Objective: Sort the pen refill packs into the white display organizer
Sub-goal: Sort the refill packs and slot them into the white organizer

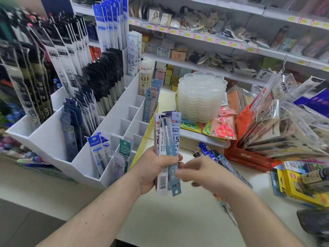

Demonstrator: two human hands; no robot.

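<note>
My left hand point(153, 168) grips a bunch of pen refill packs point(168, 139) upright over the counter, just right of the white display organizer point(124, 122). My right hand point(201, 173) hovers beside the bunch with blurred, loosely bent fingers near its lower part; whether it touches a pack I cannot tell. The organizer has several slots; some hold black, blue and white refill packs, others near its right side are bare. More loose refill packs point(222, 163) lie on the counter behind my right hand.
A stack of clear flower-shaped trays point(201, 97) stands behind the hands. Packaged scissors point(225, 129) lie in front of it. An orange box of fanned-out packets point(270, 139) and a yellow box point(299, 186) sit at right. Stocked shelves fill the back.
</note>
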